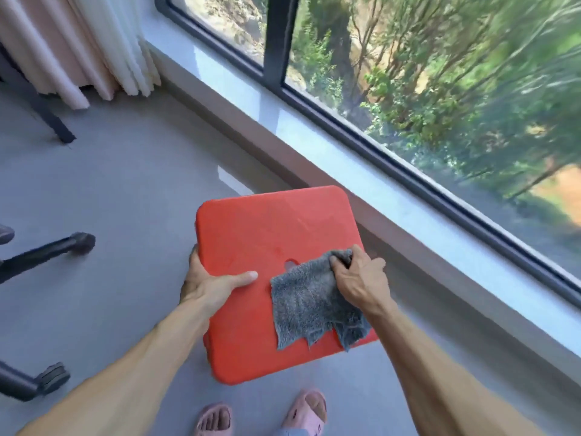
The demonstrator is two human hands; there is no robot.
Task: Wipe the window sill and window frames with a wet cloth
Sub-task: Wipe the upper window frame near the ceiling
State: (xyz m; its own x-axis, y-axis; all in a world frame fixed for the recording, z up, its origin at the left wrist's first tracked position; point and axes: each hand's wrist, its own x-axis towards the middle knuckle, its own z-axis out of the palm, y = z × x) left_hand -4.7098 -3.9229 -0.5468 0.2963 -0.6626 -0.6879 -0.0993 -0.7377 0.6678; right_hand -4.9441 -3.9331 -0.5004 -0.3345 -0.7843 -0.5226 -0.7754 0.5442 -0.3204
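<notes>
Red stool (267,247): left hand (213,284) gripped its near-left edge, right hand (358,278) pinched grey cloth (314,309) against it, probably carrying both to the sill (393,199)

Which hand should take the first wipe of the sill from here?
Right, most likely. The right hand already pinches the grey cloth and is the hand nearer the window sill. The left hand grips the edge of the red stool, thumb on top, and holds no cloth.
</notes>
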